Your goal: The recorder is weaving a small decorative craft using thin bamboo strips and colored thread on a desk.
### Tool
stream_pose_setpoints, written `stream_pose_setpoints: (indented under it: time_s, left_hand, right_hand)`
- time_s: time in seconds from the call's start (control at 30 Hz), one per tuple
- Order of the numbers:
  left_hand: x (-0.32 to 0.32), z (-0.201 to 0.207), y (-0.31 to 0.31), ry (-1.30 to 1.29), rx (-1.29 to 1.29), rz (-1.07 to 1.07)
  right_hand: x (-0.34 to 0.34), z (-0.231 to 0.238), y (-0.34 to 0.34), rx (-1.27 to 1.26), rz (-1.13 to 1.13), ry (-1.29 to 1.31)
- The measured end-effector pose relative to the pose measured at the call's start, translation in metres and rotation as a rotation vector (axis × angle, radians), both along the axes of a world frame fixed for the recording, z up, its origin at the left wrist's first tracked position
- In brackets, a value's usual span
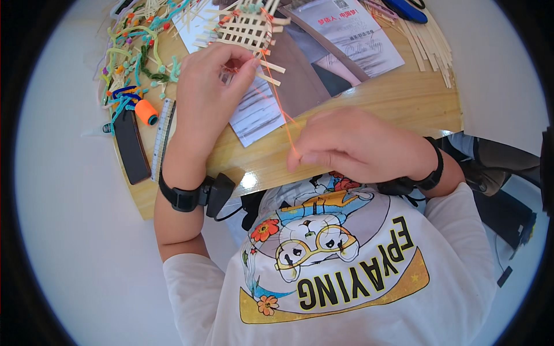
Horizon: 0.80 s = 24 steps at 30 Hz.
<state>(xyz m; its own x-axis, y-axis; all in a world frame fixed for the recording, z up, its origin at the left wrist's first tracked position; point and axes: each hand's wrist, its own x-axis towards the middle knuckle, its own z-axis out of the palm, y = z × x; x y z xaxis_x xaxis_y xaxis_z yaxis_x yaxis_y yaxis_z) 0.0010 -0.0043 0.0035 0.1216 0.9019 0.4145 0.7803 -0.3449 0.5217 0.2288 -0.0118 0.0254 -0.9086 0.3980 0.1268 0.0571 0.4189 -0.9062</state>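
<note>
A lattice of pale flat strips, woven crosswise [245,30], stands at the top middle with loose strip ends sticking out. My left hand [208,81] grips its near edge, thumb and forefinger pressed together; the other fingers are mostly hidden behind the hand. From that edge an orange thread [281,106] runs taut down and to the right. Its lower end is pinched between the fingertips of my right hand [355,144], which hovers over the table's near edge. A loose bit of thread branches off partway along.
An orange thread spool [146,112], a dark phone [131,147] and a clear ruler [164,138] lie left on the wooden table [398,104]. Colourful fuzzy stems and beads [144,52] pile up behind them. Printed sheets [375,55] lie under my work, pale strips [435,55] at right.
</note>
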Motion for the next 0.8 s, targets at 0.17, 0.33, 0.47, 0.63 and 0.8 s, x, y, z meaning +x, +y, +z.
stream_pose_setpoints:
  time_s: [0.17,0.33,0.47,0.63,0.8]
  left_hand:
    - [-0.007,-0.009,0.005,0.032,-0.12,-0.114]
    - [-0.009,-0.008,0.005,0.019,-0.138,-0.111]
    - [-0.009,-0.008,0.007,0.056,-0.112,-0.137]
    - [-0.01,-0.009,0.005,0.053,-0.126,-0.127]
    - [-0.01,-0.009,0.005,0.063,-0.121,-0.113]
  right_hand:
    - [0.0,-0.008,0.004,-0.069,-0.117,-0.111]
    - [0.005,-0.003,-0.005,-0.072,-0.002,-0.156]
    - [0.019,0.016,-0.007,-0.046,0.166,-0.19]
    - [0.038,0.041,-0.004,0.005,0.335,0.029]
    - [0.057,0.06,0.003,0.027,0.509,0.239]
